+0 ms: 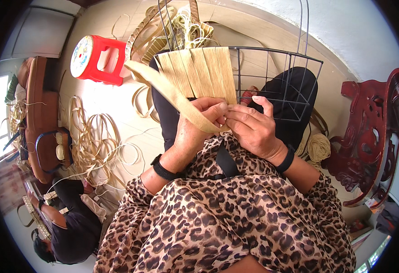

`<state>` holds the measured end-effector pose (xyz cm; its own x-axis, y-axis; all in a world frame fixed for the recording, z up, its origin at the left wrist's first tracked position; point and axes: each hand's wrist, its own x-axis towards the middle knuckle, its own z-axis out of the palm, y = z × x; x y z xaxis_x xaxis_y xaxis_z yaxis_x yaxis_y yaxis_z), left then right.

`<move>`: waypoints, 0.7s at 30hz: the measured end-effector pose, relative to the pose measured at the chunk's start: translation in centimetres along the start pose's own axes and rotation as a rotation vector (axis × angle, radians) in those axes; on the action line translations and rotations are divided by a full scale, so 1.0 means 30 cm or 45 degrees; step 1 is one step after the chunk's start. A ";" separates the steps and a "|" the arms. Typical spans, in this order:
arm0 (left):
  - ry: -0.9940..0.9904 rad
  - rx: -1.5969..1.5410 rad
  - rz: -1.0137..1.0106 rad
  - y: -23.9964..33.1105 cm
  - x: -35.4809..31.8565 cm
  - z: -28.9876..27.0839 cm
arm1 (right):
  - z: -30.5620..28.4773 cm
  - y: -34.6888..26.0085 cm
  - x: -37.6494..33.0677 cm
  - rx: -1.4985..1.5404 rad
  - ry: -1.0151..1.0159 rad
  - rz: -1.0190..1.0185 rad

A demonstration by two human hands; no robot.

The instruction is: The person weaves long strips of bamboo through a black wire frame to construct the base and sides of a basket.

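Carved chair (347, 168) at right. In the middle, wire frame (268, 50), tan wrap (204, 70) over its left part. Red stool (94, 57) at far left. Loose strip (181, 102) slanting far left from the wrap's near edge. Left hand (188, 132), grip pinching the strip; right hand (254, 129) alongside, fingers bent, cannot tell whether pinching.

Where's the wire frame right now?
The wire frame is at upper centre in the head view, right of the red stool, near the right hand.
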<state>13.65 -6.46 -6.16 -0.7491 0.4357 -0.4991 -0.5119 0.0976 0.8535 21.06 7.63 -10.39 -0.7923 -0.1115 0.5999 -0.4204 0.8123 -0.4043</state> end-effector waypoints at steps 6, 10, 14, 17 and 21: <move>-0.047 -0.074 -0.086 -0.021 0.021 0.007 | -0.004 0.001 -0.008 -0.007 -0.016 -0.020; -0.032 -0.129 -0.204 -0.005 0.024 0.016 | 0.001 0.000 -0.004 0.004 -0.018 -0.009; 0.000 -0.134 -0.192 -0.012 0.026 0.017 | 0.012 0.000 -0.001 -0.012 -0.017 -0.013; 0.022 -0.143 -0.231 -0.006 0.021 0.009 | 0.021 -0.009 -0.002 -0.043 -0.009 -0.034; -0.053 -0.211 -0.274 0.008 0.010 -0.027 | 0.024 -0.015 0.007 -0.065 0.021 -0.044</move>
<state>12.98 -7.03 -6.22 -0.5996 0.4573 -0.6567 -0.7216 0.0458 0.6908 20.76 6.83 -10.56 -0.7701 -0.1306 0.6244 -0.4236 0.8365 -0.3476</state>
